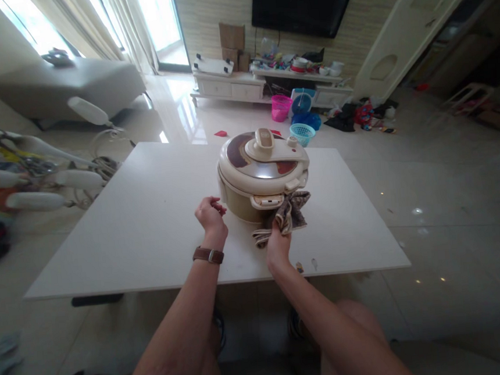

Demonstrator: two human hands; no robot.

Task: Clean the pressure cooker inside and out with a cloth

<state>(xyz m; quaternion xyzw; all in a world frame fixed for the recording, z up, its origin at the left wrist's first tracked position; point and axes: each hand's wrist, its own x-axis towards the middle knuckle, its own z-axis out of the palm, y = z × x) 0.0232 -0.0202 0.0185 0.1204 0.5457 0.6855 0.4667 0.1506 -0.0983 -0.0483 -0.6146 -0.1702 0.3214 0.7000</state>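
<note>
A cream and brown electric pressure cooker (262, 172) stands with its lid on at the middle of a white table (148, 220). My right hand (278, 242) grips a brown patterned cloth (288, 214) and holds it against the cooker's front lower side. My left hand (211, 214), with a brown watch strap on the wrist, hovers just left of the cooker's base with its fingers curled and nothing in them.
A drying rack with clothes and scissors (34, 171) stands to the left of the table. Behind the table are a pink basket (281, 107), a blue basket (302, 133), a low white TV cabinet (241, 86) and scattered clutter on the tiled floor.
</note>
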